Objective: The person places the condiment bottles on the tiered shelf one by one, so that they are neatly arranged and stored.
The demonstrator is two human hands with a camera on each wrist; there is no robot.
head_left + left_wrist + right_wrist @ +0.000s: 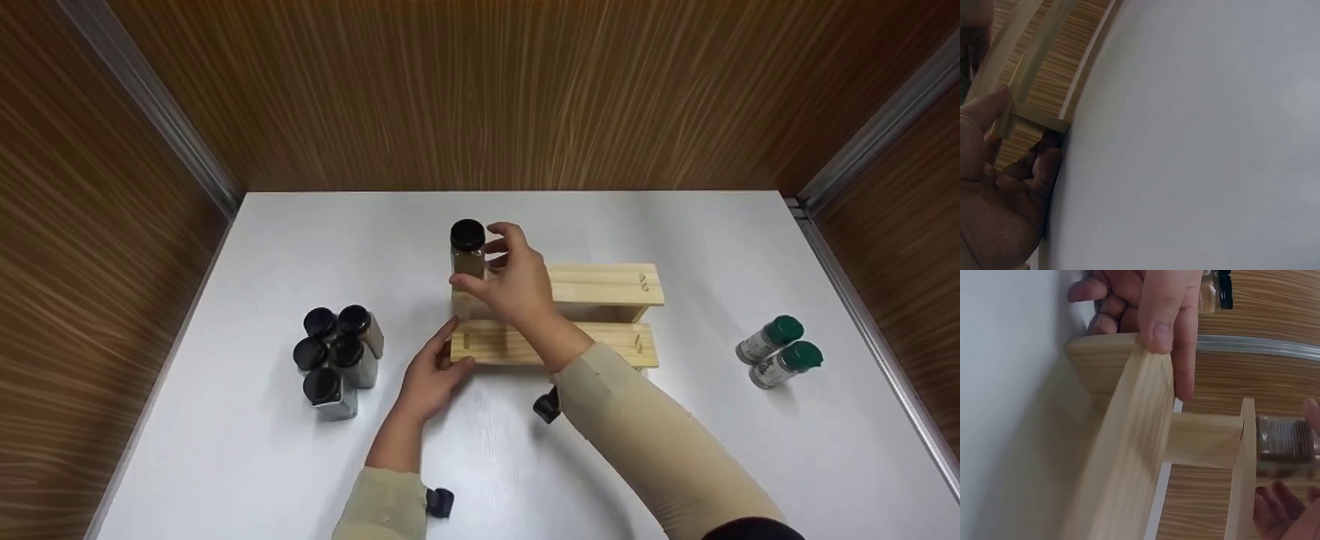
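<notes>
A two-step wooden rack (600, 285) stands mid-table. My right hand (521, 281) holds a square glass spice jar (469, 259) with a black lid and brown contents, thumb on the near side and fingers on the far side. The jar is upright at the left end of the upper step; in the right wrist view its base (1275, 439) is right at the board. At the lower step's left end, my left hand (431, 379) grips the rack, thumb on the board's edge and fingers around the end, as the left wrist view also shows.
Several black-lidded spice jars (349, 360) stand in a cluster on the white table (225, 465), left of the rack. Over on the right are two green-lidded shakers (776, 356). Wood-grain panels (480, 90) wall in the back and both sides.
</notes>
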